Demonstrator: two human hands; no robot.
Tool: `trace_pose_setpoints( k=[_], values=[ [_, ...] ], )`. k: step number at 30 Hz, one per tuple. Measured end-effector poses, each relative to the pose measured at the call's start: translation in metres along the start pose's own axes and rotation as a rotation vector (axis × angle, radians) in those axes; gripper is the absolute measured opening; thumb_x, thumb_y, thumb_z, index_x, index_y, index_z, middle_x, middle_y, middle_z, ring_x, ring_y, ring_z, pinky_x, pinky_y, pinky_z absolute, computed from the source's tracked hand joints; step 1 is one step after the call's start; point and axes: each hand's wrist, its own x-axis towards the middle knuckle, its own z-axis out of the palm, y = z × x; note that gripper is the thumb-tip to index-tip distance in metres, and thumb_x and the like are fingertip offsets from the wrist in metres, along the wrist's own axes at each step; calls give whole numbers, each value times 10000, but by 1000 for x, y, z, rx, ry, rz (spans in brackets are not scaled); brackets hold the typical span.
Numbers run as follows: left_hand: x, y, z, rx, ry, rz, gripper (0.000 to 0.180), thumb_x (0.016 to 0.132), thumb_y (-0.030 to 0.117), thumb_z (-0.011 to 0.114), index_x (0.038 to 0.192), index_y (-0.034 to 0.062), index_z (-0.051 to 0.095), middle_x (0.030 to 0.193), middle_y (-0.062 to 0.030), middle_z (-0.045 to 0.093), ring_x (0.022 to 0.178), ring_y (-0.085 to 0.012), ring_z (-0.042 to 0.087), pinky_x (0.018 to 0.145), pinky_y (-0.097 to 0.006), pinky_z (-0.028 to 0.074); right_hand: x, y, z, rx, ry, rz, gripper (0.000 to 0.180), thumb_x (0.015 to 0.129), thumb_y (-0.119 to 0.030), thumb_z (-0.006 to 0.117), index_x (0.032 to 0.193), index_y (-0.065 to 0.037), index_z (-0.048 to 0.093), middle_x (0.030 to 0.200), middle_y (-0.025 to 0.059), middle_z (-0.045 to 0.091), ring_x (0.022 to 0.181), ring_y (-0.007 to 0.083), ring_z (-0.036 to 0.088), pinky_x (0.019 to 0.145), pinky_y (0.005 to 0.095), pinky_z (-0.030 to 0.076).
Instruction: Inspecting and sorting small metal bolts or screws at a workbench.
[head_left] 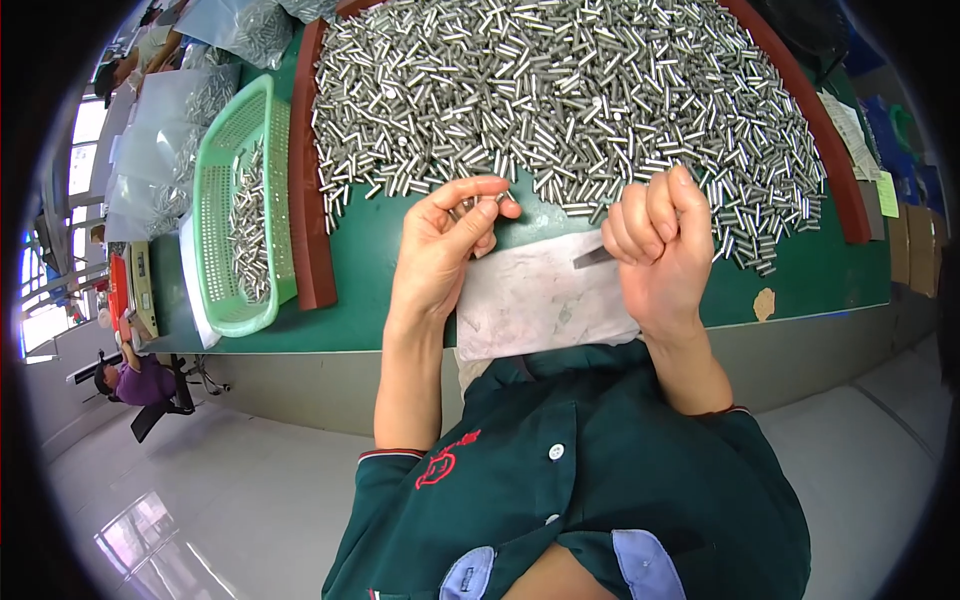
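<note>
A wide heap of short shiny metal pins [570, 100] covers the green tabletop in front of me. My left hand [432, 250] is closed at the near edge of the heap, pinching a metal pin [502, 197] between thumb and fingers. To its right, my right hand [660, 245] is curled into a fist around a flat, dark metal tool. The tool's blade-like end [592, 258] sticks out to the left; the rest is hidden in the palm. Below both hands, a stained whitish cloth [535, 305] lies at the table's front edge.
Brown-red strips [308, 200] border the heap on both sides. At the left stands a light green perforated basket [208, 215] with more pins [248, 235] inside. Clear plastic bags of pins [165, 140] lie farther left. Cardboard boxes [915, 245] are at the right. A person in purple [140, 380] sits beyond.
</note>
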Motion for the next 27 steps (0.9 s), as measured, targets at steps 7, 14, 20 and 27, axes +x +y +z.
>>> trace_pose_setpoints(
  k=[7, 14, 20, 27],
  values=[
    [-30, -4, 7, 499, 8, 118, 76, 834, 74, 494, 865, 5, 498, 622, -29, 525, 481, -56, 385, 436, -198, 306, 3, -1, -2, -15, 22, -22, 386, 905, -250, 273, 533, -143, 268, 430, -37, 240, 380, 63, 162, 374, 219, 169],
    [-37, -8, 17, 1264, -9, 397, 171, 752, 113, 590, 813, 33, 452, 605, -119, 530, 547, -307, 518, 499, -372, 391, 0, -1, 10, -21, -68, -26, 389, 900, -248, 271, 526, -141, 272, 428, -36, 251, 385, 68, 160, 382, 225, 176],
    [-41, -2, 11, 1314, -6, 359, 183, 726, 105, 613, 808, 24, 472, 626, -113, 532, 550, -278, 521, 500, -359, 395, 2, 7, 30, -62, -68, 28, 387, 898, -253, 274, 534, -124, 272, 431, -22, 256, 406, 73, 164, 402, 237, 178],
    [-44, -10, 6, 1243, 61, 383, 149, 712, 73, 623, 752, 14, 491, 605, -101, 521, 520, -254, 503, 492, -337, 396, 6, 21, 38, -116, -80, 23, 392, 899, -247, 289, 530, -118, 273, 435, -18, 261, 407, 69, 169, 396, 229, 172]
  ],
)
